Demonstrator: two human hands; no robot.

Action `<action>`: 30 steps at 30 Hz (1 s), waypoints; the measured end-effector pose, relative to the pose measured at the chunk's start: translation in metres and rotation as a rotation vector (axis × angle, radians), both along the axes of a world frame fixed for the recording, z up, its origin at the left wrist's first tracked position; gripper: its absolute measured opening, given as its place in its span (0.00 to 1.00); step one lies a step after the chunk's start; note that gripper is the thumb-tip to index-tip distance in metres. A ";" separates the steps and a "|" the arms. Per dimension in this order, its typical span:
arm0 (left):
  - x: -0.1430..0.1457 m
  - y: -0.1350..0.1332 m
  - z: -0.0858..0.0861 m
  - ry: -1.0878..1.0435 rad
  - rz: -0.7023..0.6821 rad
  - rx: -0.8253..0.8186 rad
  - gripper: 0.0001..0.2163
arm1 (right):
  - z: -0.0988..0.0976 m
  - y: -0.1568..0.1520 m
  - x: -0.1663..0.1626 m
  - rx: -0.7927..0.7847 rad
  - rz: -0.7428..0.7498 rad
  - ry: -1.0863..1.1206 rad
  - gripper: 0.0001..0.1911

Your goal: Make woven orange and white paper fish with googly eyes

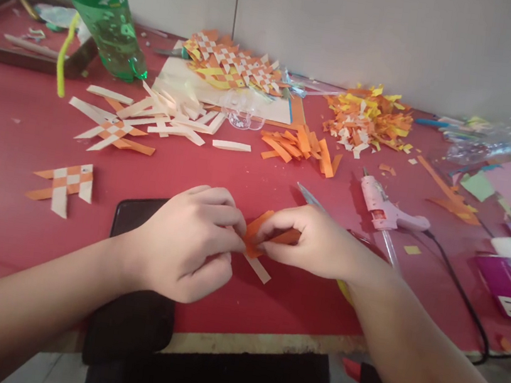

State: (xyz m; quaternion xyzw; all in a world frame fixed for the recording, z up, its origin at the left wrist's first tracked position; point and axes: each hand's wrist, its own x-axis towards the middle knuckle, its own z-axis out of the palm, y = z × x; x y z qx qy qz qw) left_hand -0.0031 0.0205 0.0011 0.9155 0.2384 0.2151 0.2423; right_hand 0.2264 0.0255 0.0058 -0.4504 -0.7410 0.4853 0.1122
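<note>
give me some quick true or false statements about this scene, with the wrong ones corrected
1. The right hand holds orange paper. True.
2. The left hand holds the glue gun. False: it lies on the table.
3. The bottle is green. True.
4. The loose orange strips lie left of the white strips. False: they lie to their right.

Soft, even light; glints on bottle [96, 4]; slight haze; wide-angle stretch at edges.
</note>
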 end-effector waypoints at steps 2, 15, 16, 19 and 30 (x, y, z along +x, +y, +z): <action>0.001 0.000 0.001 0.042 -0.006 0.034 0.15 | 0.000 0.001 -0.001 -0.011 0.017 -0.008 0.08; 0.003 -0.005 -0.001 0.131 0.021 0.237 0.12 | 0.008 0.003 -0.008 0.011 0.059 -0.162 0.11; 0.003 -0.006 0.000 0.136 0.017 0.232 0.12 | 0.008 0.003 -0.009 0.020 0.060 -0.175 0.11; 0.002 -0.007 0.000 0.142 0.020 0.222 0.12 | 0.008 0.003 -0.010 0.042 0.056 -0.198 0.11; -0.002 -0.001 -0.004 0.134 -0.095 0.336 0.13 | 0.006 0.005 -0.012 0.071 0.086 -0.197 0.11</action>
